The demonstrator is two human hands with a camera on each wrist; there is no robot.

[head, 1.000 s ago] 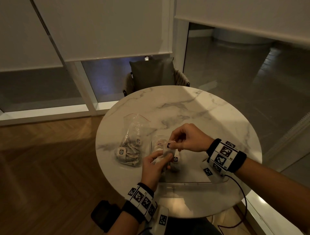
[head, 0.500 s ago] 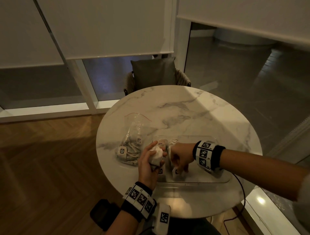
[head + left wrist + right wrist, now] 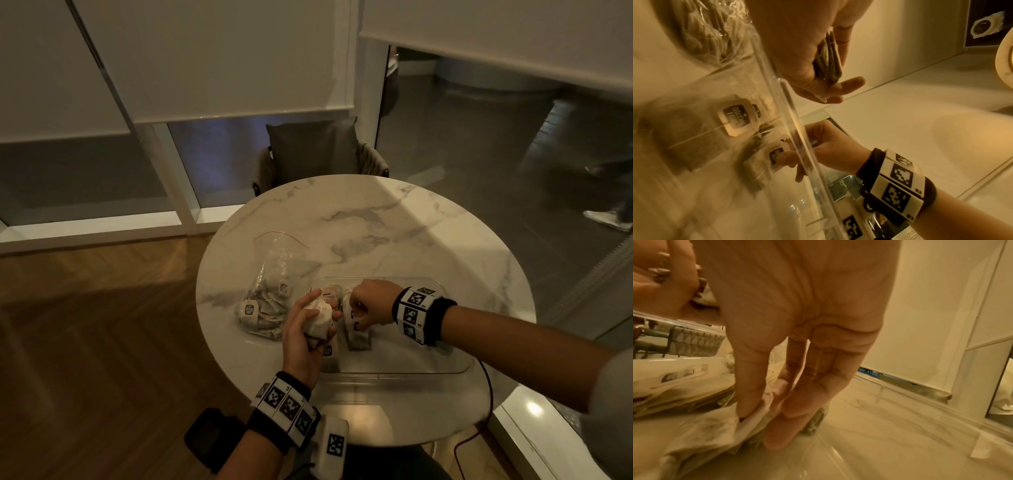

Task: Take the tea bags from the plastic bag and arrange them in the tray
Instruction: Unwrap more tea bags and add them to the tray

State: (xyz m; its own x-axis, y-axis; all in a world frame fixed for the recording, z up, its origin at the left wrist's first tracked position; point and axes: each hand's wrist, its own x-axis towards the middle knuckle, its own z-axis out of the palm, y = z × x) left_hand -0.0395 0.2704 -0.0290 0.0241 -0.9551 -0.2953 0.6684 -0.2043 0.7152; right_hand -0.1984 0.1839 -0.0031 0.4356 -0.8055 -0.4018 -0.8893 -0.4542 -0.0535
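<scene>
In the head view my left hand (image 3: 317,327) grips a bunch of tea bags (image 3: 320,317) just above the left end of the clear tray (image 3: 445,368). The left wrist view shows that bunch (image 3: 828,61) held in its fingers. My right hand (image 3: 358,317) reaches down into the tray and pinches one tea bag (image 3: 756,417) between thumb and fingers (image 3: 807,402), low on the tray floor. Other tea bags (image 3: 358,339) lie flat in the tray, one with its tag (image 3: 735,116) showing. The plastic bag (image 3: 270,298) lies open to the left of the tray with several tea bags inside.
The round marble table (image 3: 376,222) carries the bag and tray. A chair with a dark cushion (image 3: 311,150) stands behind it. The tray's right half (image 3: 411,339) holds nothing. A cable (image 3: 486,394) hangs off the table's right front edge.
My right hand went from the bunch in my left hand down into the tray with one tea bag and stays low there. My left hand has kept the bunch and barely moved.
</scene>
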